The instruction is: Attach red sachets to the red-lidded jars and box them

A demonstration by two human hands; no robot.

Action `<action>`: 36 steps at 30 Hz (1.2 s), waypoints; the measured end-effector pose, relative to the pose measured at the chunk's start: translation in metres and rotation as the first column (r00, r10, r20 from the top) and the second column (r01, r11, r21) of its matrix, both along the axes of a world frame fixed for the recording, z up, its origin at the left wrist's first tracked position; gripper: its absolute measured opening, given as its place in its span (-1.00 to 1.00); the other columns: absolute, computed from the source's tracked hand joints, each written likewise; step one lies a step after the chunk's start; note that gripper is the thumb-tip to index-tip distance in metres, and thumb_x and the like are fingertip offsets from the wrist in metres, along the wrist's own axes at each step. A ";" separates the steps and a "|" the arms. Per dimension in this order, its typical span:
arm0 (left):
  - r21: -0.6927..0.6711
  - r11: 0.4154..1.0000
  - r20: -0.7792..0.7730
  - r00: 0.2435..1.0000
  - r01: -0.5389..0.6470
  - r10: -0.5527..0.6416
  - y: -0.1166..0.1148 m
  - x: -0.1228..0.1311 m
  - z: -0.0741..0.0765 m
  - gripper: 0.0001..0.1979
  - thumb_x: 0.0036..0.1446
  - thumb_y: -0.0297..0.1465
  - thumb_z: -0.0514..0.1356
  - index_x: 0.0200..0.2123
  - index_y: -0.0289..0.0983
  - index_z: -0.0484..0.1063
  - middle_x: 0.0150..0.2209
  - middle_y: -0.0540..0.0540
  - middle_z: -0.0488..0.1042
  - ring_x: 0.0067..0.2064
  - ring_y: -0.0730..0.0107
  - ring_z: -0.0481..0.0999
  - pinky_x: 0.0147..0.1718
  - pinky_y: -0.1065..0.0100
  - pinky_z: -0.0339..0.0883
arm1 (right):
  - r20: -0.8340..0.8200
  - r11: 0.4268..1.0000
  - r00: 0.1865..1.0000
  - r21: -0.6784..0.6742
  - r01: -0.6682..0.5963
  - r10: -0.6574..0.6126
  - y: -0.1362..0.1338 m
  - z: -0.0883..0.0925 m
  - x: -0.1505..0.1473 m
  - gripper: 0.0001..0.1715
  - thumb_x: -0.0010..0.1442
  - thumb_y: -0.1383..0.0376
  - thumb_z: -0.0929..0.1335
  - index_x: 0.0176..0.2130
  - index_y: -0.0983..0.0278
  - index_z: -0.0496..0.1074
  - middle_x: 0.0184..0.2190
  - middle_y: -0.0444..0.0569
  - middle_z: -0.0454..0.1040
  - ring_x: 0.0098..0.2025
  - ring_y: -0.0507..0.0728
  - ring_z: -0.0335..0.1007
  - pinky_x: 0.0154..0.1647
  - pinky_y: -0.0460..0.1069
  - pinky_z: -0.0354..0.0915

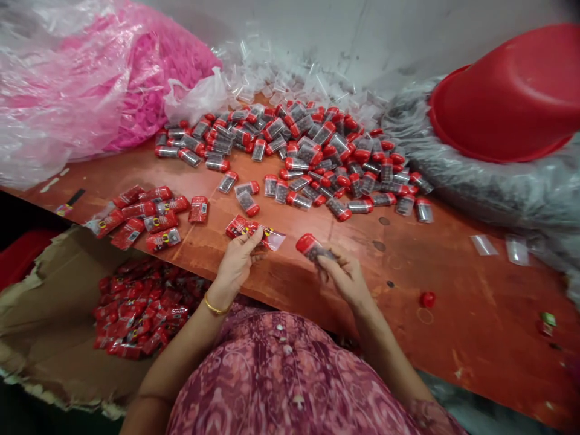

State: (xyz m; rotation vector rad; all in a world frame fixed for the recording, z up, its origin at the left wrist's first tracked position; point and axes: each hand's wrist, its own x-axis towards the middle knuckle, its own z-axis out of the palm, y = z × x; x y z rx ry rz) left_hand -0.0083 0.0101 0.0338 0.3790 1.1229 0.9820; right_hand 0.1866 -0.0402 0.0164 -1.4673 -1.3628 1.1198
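My left hand (238, 260), with a gold bangle at the wrist, pinches a red printed plastic sleeve (273, 238) with a clear end. More red printed wrapping (236, 226) shows just beyond those fingers; whether it is a separate piece I cannot tell. In my right hand (344, 275) is a small clear container (312, 248) with a red cap and dark contents, tilted with its cap toward the left hand. The two hands are apart, over the table's near edge. Beyond them lies a pile of similar red-capped containers (310, 151).
Wrapped red packs (163, 222) lie at the left of the table (430, 254). Below stands a cardboard box (49, 326) of such packs. Pink items fill a plastic bag (136, 72) back left. A red tub (507, 96) rests on a bulky bag (480, 187) at right.
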 end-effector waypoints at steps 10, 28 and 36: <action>0.094 0.988 -0.112 0.987 0.124 -0.113 -0.005 0.001 -0.002 -0.53 -0.53 -0.13 0.45 -0.56 -0.35 0.48 -0.56 0.02 0.50 -0.52 0.54 0.43 -0.50 0.49 0.35 | -0.353 0.943 0.935 -0.300 -0.145 0.031 0.004 0.018 -0.019 -0.77 -0.18 0.18 0.31 -0.52 0.30 0.38 -0.76 -0.26 0.20 -0.77 -0.10 -0.04 -0.75 -0.14 -0.10; 0.161 0.984 0.038 0.997 -0.074 0.069 -0.011 0.023 -0.009 -0.57 -0.48 -0.24 0.47 -0.54 -0.35 0.42 -0.58 0.06 0.46 -0.53 0.61 0.38 -0.45 0.53 0.28 | -0.433 0.994 0.901 -0.104 -0.045 -0.005 0.006 -0.017 -0.064 -0.67 0.13 0.02 0.28 -0.31 0.23 0.26 -0.62 -0.30 0.21 -0.74 -0.12 0.00 -0.76 -0.16 0.06; 0.181 0.983 0.026 1.000 -0.021 0.016 0.000 0.019 -0.015 -0.59 -0.43 -0.22 0.44 -0.51 -0.34 0.43 -0.57 0.02 0.48 -0.50 0.49 0.45 -0.44 0.46 0.30 | -0.473 0.978 0.880 -0.158 -0.135 0.045 0.016 -0.012 -0.069 -0.58 0.07 -0.06 0.31 -0.35 0.21 0.19 -0.66 -0.36 0.16 -0.76 -0.12 0.00 -0.77 -0.17 0.12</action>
